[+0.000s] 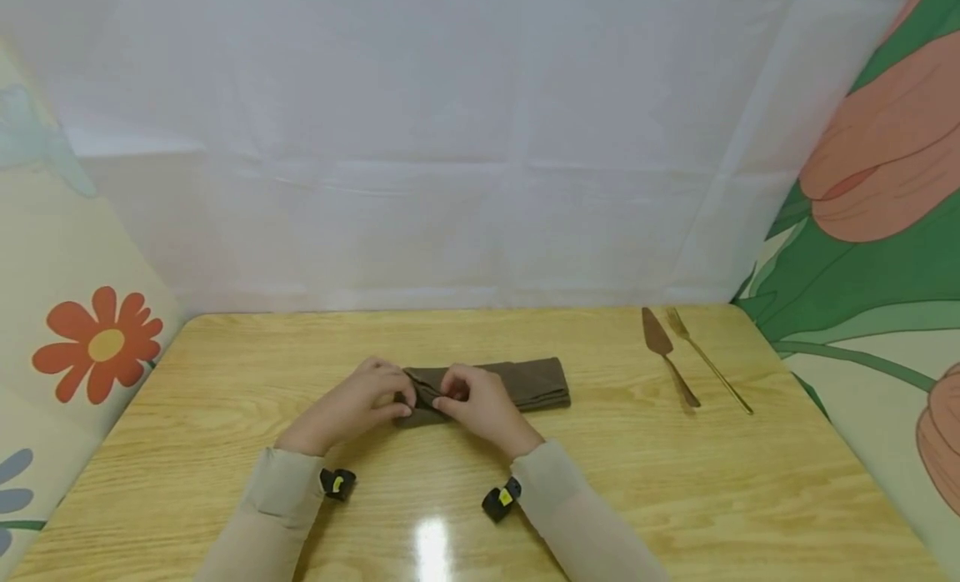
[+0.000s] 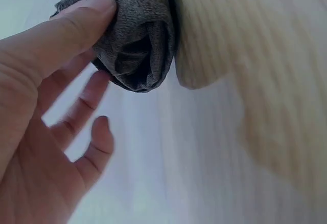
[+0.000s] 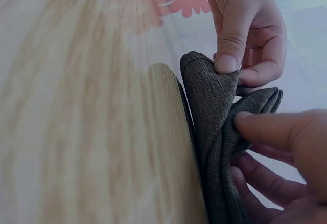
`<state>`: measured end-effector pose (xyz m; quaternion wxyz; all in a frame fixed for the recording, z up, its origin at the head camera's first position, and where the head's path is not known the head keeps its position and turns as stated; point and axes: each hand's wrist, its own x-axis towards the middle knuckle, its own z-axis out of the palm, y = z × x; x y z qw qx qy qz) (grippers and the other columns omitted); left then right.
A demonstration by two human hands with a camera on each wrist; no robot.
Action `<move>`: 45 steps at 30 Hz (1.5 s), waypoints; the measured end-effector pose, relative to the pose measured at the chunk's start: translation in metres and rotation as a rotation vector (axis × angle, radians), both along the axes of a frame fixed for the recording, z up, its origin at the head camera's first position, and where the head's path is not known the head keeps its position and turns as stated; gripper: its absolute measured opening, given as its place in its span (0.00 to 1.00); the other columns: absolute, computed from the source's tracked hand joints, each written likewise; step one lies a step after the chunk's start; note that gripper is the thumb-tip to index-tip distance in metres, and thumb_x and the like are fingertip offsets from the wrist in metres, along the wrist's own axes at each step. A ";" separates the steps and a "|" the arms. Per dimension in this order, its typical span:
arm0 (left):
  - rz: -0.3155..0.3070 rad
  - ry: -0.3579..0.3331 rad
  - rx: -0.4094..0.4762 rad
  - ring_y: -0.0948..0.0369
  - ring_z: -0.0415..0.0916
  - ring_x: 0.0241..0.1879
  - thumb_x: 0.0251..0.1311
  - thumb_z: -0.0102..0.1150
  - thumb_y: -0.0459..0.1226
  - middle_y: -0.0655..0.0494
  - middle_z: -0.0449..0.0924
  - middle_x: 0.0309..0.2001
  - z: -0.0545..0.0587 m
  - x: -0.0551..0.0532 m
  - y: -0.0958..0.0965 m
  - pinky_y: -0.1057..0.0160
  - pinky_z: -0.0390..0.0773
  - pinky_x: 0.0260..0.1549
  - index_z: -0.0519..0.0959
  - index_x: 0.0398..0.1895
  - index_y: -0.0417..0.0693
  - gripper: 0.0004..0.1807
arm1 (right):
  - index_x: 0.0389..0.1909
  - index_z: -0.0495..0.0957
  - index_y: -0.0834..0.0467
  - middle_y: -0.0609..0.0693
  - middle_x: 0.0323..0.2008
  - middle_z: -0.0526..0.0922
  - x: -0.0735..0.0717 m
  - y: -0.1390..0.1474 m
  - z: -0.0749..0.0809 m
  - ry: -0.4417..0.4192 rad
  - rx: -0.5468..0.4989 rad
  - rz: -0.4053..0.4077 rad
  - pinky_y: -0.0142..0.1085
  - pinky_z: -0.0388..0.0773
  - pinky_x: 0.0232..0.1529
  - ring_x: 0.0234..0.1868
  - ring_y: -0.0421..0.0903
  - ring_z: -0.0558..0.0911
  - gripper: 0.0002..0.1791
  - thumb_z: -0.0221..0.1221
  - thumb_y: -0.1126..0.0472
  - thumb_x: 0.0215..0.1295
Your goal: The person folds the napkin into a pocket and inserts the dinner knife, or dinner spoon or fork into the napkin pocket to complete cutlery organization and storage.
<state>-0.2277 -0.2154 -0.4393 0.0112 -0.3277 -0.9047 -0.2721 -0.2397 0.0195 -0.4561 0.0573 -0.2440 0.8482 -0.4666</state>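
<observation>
Loosely curled hands (image 1: 360, 405) (image 1: 486, 407); cloth (image 1: 537, 383) in both

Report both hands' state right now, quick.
Left hand: pinches the left end of the folded dark cloth.
Right hand: pinches a fold of the same cloth, nearer its middle.

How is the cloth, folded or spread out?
Folded. The cloth makes a narrow strip on the table, with layers stacked along its edge.
</observation>
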 end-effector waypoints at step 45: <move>-0.034 0.064 -0.064 0.63 0.76 0.41 0.65 0.65 0.35 0.66 0.83 0.38 0.001 -0.004 -0.007 0.57 0.79 0.44 0.87 0.39 0.55 0.04 | 0.30 0.88 0.54 0.41 0.40 0.80 -0.004 0.002 -0.005 0.112 0.121 0.120 0.33 0.77 0.51 0.43 0.38 0.78 0.02 0.72 0.63 0.62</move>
